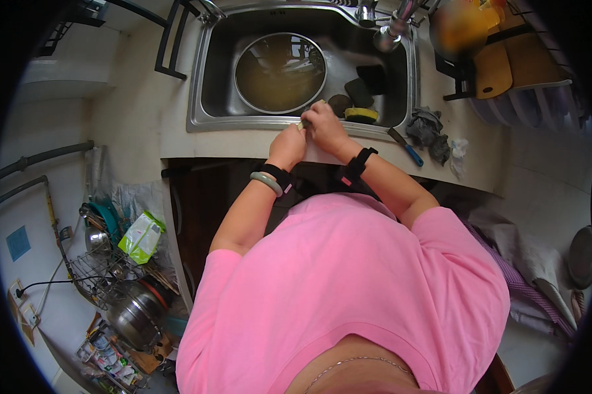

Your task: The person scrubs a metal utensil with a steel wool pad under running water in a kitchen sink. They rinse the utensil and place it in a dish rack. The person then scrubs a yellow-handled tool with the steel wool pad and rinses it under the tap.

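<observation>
Over the front rim of the steel sink, both my hands are close together, with a small greenish piece between them. My left hand is curled around one end of it. My right hand grips the other side, its fingers bent over the sink edge. Fingers cover most of the piece, so its exact kind is unclear. Just beyond is a round metal basin of cloudy, yellowish water, standing in the sink. Right of the basin lie a yellow-and-dark sponge, a dark scouring pad and a round brownish thing.
A blue-handled knife lies on the counter right of the sink, beside crumpled dark plastic bags and a white crumpled wrapper. The faucet overhangs the sink's far right. A black metal rack stands left; cutting boards stand right.
</observation>
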